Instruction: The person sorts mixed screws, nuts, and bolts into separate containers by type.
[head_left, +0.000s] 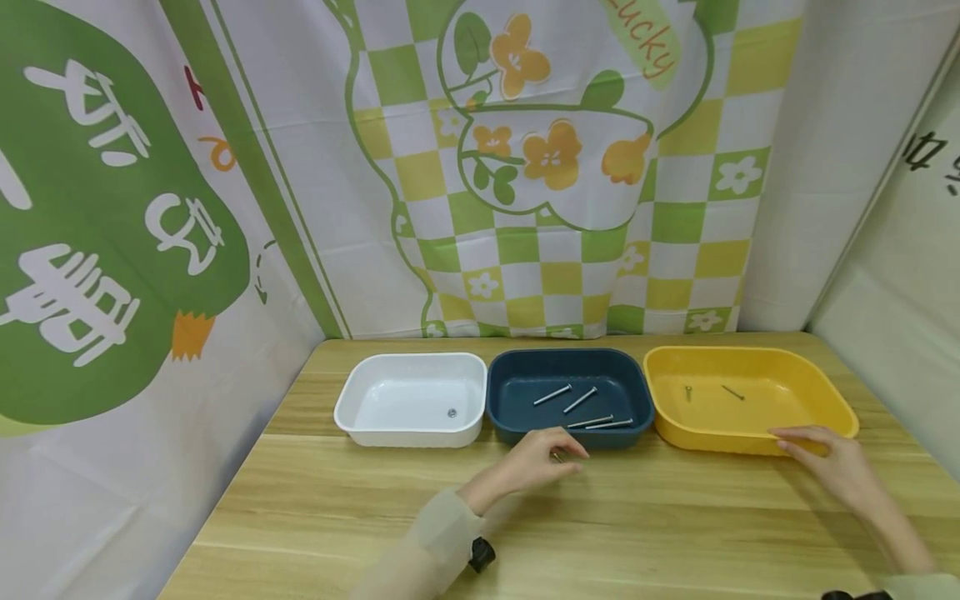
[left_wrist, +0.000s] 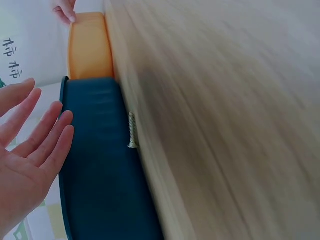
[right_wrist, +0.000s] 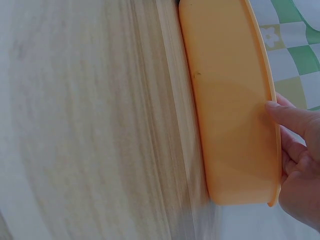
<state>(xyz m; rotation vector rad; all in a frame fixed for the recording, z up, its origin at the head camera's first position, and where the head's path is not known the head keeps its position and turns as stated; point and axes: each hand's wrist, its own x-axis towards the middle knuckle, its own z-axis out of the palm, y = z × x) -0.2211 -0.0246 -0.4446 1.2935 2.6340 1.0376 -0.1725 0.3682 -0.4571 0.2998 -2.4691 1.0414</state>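
Observation:
My left hand (head_left: pixel 536 460) hovers before the front wall of the dark blue tray (head_left: pixel 641 400), fingers spread and slightly bent, holding nothing. Beside it is a small screw (left_wrist: pixel 132 130), seen at the foot of that wall in the left wrist view; whether it lies on the table is hard to tell. Over at the yellow tray (head_left: pixel 720 442), my right hand (head_left: pixel 832 458) pinches the front rim near the right corner. The right wrist view shows the thumb (right_wrist: pixel 285 115) on the rim with fingers behind it.
A white tray (head_left: pixel 408 437) holding a small nut (head_left: pixel 452 412) stands left of the blue one. Several long bolts (head_left: pixel 581 400) lie in the blue tray. Two small screws (head_left: pixel 733 392) are in the yellow tray. Printed curtains (head_left: pixel 570 275) hang behind the wooden table (head_left: pixel 337 500).

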